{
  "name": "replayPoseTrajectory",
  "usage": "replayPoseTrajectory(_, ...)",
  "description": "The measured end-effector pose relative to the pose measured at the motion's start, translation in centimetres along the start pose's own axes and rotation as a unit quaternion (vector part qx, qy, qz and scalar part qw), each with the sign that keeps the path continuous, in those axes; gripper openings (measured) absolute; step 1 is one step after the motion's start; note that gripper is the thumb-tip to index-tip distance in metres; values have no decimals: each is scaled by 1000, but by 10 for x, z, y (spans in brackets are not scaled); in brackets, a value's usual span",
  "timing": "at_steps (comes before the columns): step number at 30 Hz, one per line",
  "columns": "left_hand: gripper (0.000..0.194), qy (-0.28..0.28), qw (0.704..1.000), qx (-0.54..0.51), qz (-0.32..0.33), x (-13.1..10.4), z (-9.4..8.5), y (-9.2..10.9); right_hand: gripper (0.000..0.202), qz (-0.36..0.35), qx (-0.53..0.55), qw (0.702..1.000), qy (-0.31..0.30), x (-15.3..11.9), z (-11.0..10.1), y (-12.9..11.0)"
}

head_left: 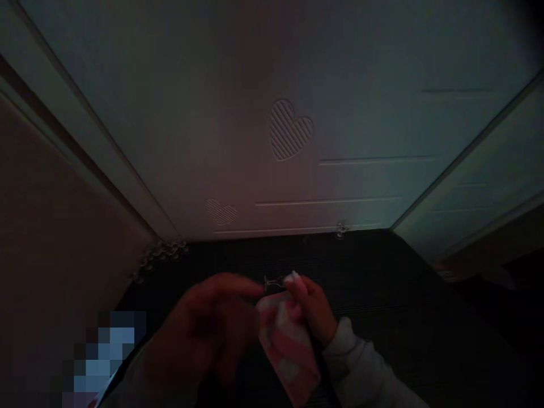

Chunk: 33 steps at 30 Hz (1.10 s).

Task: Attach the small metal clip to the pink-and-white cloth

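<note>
My right hand (314,309) is closed near the middle, pinching a tiny clear stemmed piece (272,282) shaped like a miniature goblet. Its flat round foot points left. A pink and white cloth (287,345) is bunched at the same fingertips and hangs down below them. My left hand (212,323) is blurred, its index finger stretched toward the foot of the goblet and its thumb apart below. Nothing shows in the left fingers. Whether that index fingertip touches the foot, I cannot tell.
On the dark surface (238,255), several similar small stemmed pieces (161,252) stand by the left wall. A few more (341,229) are at the back, against a white panel (191,113) with raised hearts. A bluish pixelated patch (110,351) lies lower left. The light is dim.
</note>
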State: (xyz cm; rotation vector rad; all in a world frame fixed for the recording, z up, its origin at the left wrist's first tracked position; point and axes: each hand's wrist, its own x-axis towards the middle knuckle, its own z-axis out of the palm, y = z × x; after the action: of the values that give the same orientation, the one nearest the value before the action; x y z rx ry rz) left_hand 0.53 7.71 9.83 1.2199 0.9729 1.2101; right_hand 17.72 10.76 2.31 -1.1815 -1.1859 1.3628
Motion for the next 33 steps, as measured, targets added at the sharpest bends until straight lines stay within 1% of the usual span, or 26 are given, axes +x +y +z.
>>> replayPoseTrajectory(2, 20, 21, 999, 26, 1, 18, -8, 1, 26, -4, -1, 1000, 2, 0, 0, 1)
replayPoseTrajectory(3, 16, 48, 998, 39, 4, 27, -9, -5, 26, -5, -1, 1000, 2, 1, -1, 2)
replayPoseTrajectory(5, 15, 123, 991, 60, 13, 42, -7, -25, 26, -6, 0, 1000, 6, 1, -1, 2)
replayPoseTrajectory(7, 18, 167, 984, 62, 5, 49, -4, -51, 25, -1, 2, 1000, 11, 1, -1, 2)
replayPoseTrajectory(9, 23, 183, 979, 90, -14, 50, -4, -72, 25, 8, 8, 1000, 14, 1, -1, 2)
replayPoseTrajectory(11, 25, 185, 977, 104, -20, 48, -5, -84, 25, 21, 19, 1000, 11, 1, -1, 1)
replayPoseTrajectory(13, 27, 178, 979, 103, -11, 46, -8, -87, 25, 32, 22, 999, 8, 1, -1, -1)
replayPoseTrajectory(15, 26, 156, 983, 98, 7, 45, -9, -85, 25, 33, 15, 999, 13, 0, 0, -3)
replayPoseTrajectory(18, 17, 95, 992, 78, 14, 44, -7, -81, 25, 34, 7, 999, 26, 0, 0, -3)
replayPoseTrajectory(21, 41, 14, 997, 66, -35, 42, -4, -79, 26, 35, 2, 999, 25, 1, -1, -3)
replayPoseTrajectory(22, 46, -9, 996, 66, -57, 41, -4, -79, 26, 29, -2, 999, 23, 1, -2, -2)
replayPoseTrajectory(24, 48, -38, 993, 64, -96, 41, -6, -78, 25, 11, -17, 1000, 16, 1, -3, -2)
replayPoseTrajectory(28, 49, -46, 989, 62, -128, 44, -12, -77, 21, 2, -40, 999, -7, 2, -5, -1)
replayPoseTrajectory(33, 47, -47, 989, 51, -132, 46, -15, -77, 21, 34, -6, 998, -50, 2, -7, 0)
